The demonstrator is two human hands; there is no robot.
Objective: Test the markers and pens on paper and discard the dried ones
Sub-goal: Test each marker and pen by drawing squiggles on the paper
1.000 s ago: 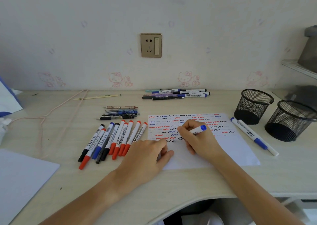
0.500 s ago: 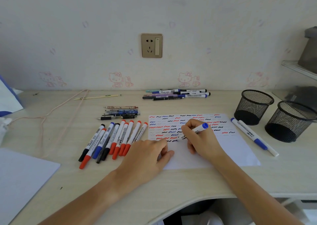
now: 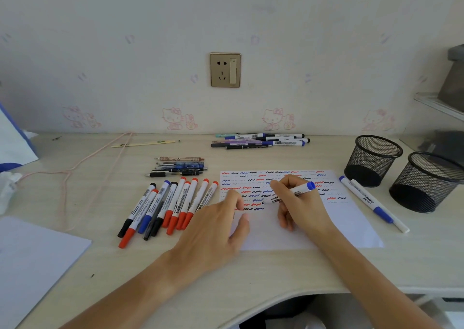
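Observation:
A white test sheet (image 3: 351, 218) covered in red, blue and black squiggles lies in front of me. My right hand (image 3: 298, 203) grips a white marker with a blue end (image 3: 301, 189), its tip down on the sheet at the lowest row of marks. My left hand (image 3: 218, 225) rests flat on the sheet's left edge, fingers spread. A row of several red, blue and black markers (image 3: 170, 205) lies left of the sheet. Two blue markers (image 3: 369, 200) lie to the right of it.
Two black mesh cups (image 3: 371, 160) (image 3: 426, 180) stand at the right. Several pens (image 3: 180, 168) lie behind the marker row, more markers (image 3: 261, 140) by the wall. A pink cord (image 3: 75, 168) and another white sheet (image 3: 32, 261) are at the left. The desk's curved front edge (image 3: 276, 301) is near me.
My right hand has slid the marker rightward along the bottom row of squiggles, leaving new marks. My left hand has shifted slightly, its fingers spreading on the sheet.

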